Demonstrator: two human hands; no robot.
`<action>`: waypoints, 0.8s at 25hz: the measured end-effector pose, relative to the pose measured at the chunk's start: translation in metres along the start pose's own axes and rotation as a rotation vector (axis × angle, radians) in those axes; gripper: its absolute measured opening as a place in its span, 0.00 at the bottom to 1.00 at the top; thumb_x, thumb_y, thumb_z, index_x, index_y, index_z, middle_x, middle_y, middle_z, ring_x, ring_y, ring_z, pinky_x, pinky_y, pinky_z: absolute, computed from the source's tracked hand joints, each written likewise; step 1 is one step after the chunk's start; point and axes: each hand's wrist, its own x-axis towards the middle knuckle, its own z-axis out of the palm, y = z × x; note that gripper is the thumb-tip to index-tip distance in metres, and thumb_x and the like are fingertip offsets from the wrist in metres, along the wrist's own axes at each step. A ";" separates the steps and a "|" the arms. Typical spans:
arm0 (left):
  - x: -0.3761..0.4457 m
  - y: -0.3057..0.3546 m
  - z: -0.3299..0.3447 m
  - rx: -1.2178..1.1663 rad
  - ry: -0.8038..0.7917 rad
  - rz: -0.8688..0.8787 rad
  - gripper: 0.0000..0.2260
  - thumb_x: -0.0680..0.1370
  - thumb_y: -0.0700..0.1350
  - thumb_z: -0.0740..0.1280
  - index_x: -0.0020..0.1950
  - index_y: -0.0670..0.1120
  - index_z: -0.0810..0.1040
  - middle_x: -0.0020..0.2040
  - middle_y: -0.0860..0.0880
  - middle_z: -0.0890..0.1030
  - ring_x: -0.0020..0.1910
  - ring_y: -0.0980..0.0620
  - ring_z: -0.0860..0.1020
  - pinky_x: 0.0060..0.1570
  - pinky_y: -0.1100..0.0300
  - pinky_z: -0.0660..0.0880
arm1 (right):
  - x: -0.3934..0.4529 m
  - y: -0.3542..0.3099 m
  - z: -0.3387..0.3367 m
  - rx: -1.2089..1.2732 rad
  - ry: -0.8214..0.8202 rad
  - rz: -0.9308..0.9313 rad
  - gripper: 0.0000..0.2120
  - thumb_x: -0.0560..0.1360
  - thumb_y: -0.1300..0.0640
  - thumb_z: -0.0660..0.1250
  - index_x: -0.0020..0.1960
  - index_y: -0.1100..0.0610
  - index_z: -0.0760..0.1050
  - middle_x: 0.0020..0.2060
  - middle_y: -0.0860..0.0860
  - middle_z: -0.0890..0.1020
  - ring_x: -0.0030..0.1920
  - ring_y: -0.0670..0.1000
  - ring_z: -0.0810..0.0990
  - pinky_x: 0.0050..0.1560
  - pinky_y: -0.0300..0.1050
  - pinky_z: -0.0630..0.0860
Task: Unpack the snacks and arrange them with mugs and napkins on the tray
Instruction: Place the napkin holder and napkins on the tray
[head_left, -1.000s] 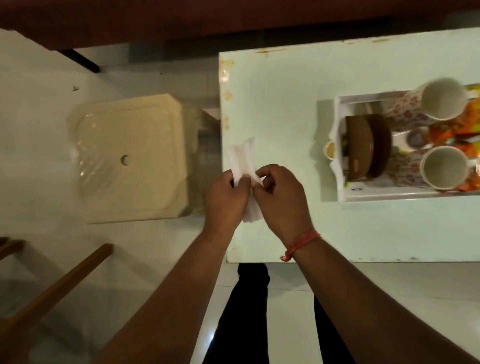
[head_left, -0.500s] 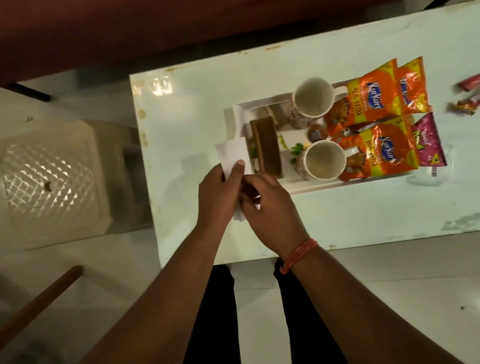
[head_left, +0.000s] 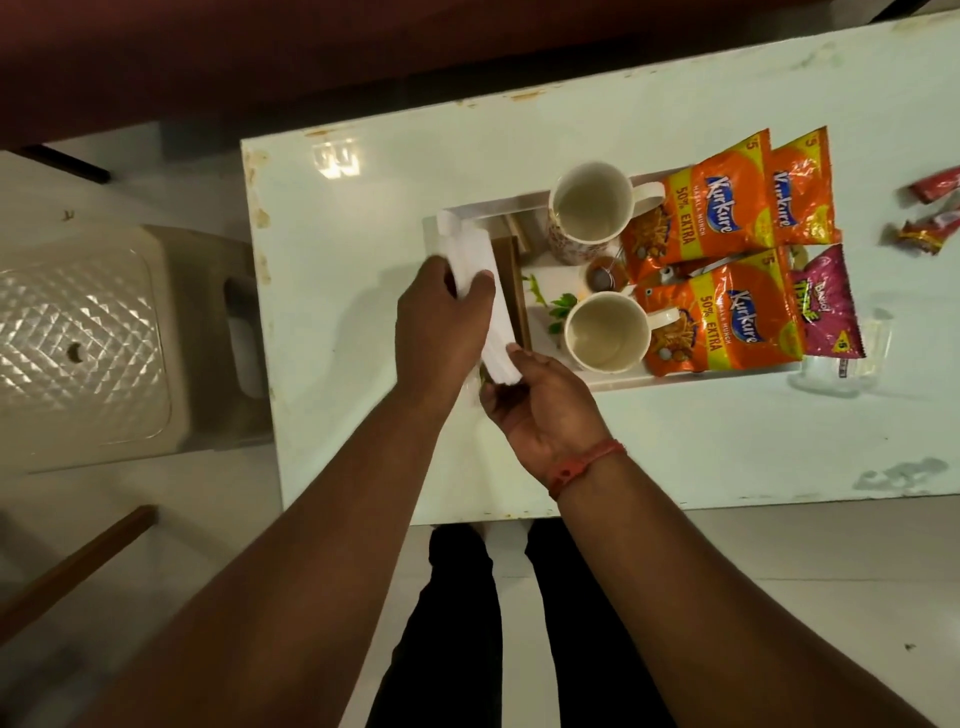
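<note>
The white tray (head_left: 613, 382) holds two empty mugs (head_left: 591, 209), orange Kurkure packets (head_left: 696, 213) and a brown wooden piece. Since a moment ago, both hands have carried the folded white napkin (head_left: 488, 291) over the tray's left end; the left hand (head_left: 441, 322) pinches its middle, the right hand (head_left: 540, 405) its near end.

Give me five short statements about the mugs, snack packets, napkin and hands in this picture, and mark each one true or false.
1. Both mugs on the tray look empty. True.
2. The folded white napkin lies alone on the table. False: the left hand and right hand both hold it, over the tray's left end.
3. Three orange snack packets are visible. True.
4. The pink packet sits left of the mugs. False: it is on their right.
5. The right wrist is bare. False: it wears a red thread band.
</note>
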 end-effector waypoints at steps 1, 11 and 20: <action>0.008 0.003 0.000 0.021 0.011 0.033 0.09 0.76 0.51 0.67 0.50 0.47 0.74 0.38 0.55 0.77 0.37 0.57 0.77 0.36 0.65 0.70 | 0.003 0.000 0.001 0.033 0.027 0.011 0.11 0.79 0.63 0.66 0.61 0.65 0.76 0.52 0.62 0.82 0.37 0.54 0.84 0.34 0.43 0.81; 0.046 0.008 0.010 0.312 -0.043 0.258 0.13 0.77 0.43 0.65 0.61 0.49 0.77 0.54 0.46 0.80 0.54 0.46 0.79 0.50 0.53 0.76 | 0.029 0.009 0.009 0.057 0.246 -0.012 0.14 0.80 0.68 0.62 0.65 0.66 0.71 0.58 0.64 0.75 0.46 0.58 0.77 0.29 0.42 0.79; 0.050 -0.001 0.016 0.357 -0.058 0.280 0.29 0.72 0.68 0.65 0.64 0.49 0.75 0.60 0.47 0.77 0.61 0.45 0.74 0.57 0.49 0.74 | 0.039 0.020 0.006 0.001 0.255 -0.128 0.08 0.80 0.67 0.62 0.52 0.58 0.77 0.54 0.58 0.79 0.51 0.57 0.78 0.41 0.45 0.78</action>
